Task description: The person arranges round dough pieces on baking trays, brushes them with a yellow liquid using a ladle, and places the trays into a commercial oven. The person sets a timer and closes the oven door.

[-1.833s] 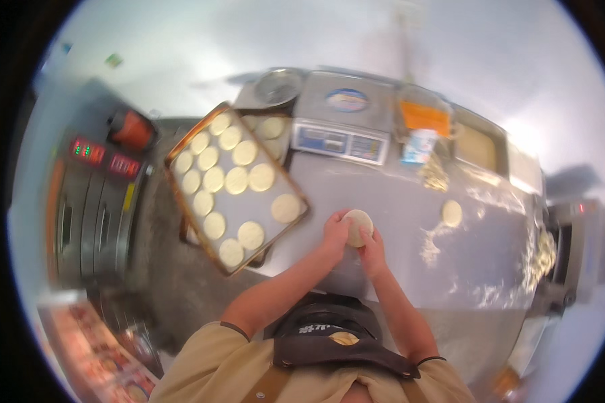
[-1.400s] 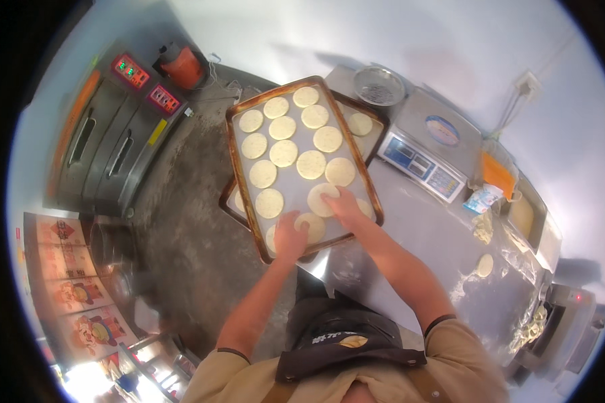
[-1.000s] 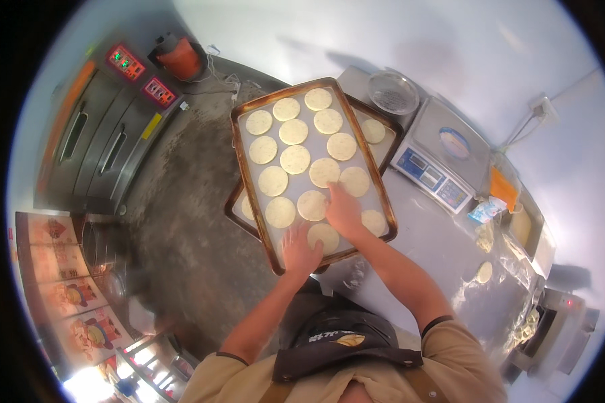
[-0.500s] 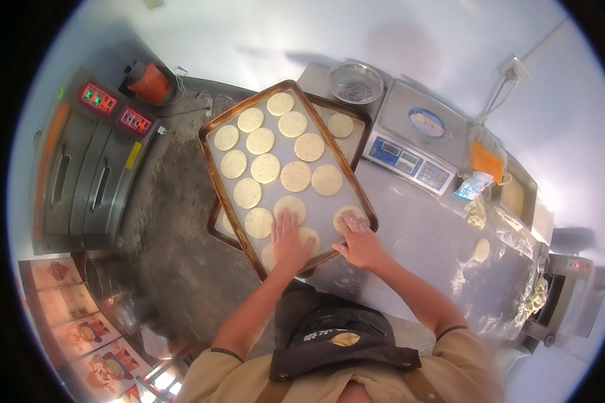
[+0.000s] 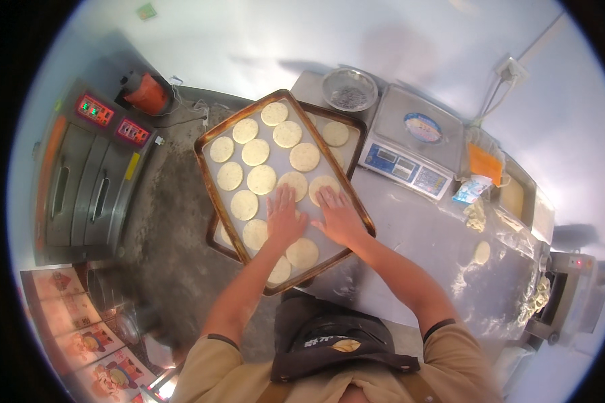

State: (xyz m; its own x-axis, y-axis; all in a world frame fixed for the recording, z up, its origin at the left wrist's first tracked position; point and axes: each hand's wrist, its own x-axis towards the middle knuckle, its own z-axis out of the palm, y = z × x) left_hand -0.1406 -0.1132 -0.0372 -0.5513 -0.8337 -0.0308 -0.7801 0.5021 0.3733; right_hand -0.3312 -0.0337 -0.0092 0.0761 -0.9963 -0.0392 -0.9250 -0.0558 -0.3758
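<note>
A browned-rim metal baking tray (image 5: 357, 201) holds rows of pale, flat round dough discs (image 5: 255, 152). My left hand (image 5: 285, 216) lies flat with fingers stretched over a disc in the middle of the tray. To its right, my right hand (image 5: 337, 218) is spread on another disc, partly covering it. Both hands are open and press on the dough from above. A second tray (image 5: 357, 134) with discs lies beneath the top one, jutting out at the back right and left.
Beside the trays are a scale (image 5: 410, 124), steel bowl (image 5: 349, 87), orange-and-clear bags (image 5: 484, 161) and rectangular container (image 5: 514, 198). One disc (image 5: 481, 252) lies on the floury steel table (image 5: 410, 248). An oven (image 5: 81, 195) and orange appliance (image 5: 144, 94) stand left; a machine (image 5: 565, 295) stands right.
From holding a disc over the table, my hands moved left onto the tray. In the last half second both shifted farther up the tray onto other discs, flattened out.
</note>
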